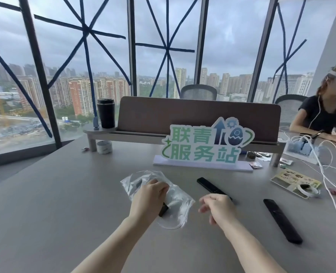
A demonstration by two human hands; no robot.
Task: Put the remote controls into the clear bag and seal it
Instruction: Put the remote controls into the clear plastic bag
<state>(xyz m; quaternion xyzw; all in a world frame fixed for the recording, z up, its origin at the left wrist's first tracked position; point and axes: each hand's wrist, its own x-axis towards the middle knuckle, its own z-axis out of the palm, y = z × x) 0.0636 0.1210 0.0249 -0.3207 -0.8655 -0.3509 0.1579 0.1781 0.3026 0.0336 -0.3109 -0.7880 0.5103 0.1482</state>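
Note:
A clear plastic bag [178, 201] lies crumpled on the grey table [64, 203] in front of me. My left hand [149, 196] rests on it, fingers closed on a black remote [163, 209] whose near end sticks out below my palm; its far end shows dark through the plastic. My right hand [218, 207] hovers just right of the bag, fingers loosely curled, holding nothing. A second black remote [210, 187] lies diagonally behind my right hand. A third black remote [282, 220] lies further right.
A green and white sign [206, 146] stands behind the bag, before a brown desk divider [198, 115]. A black tumbler [106, 113] and tape roll [104, 147] sit back left. White cables [324, 174], a card box [295, 182] and a seated person [324, 117] are at right.

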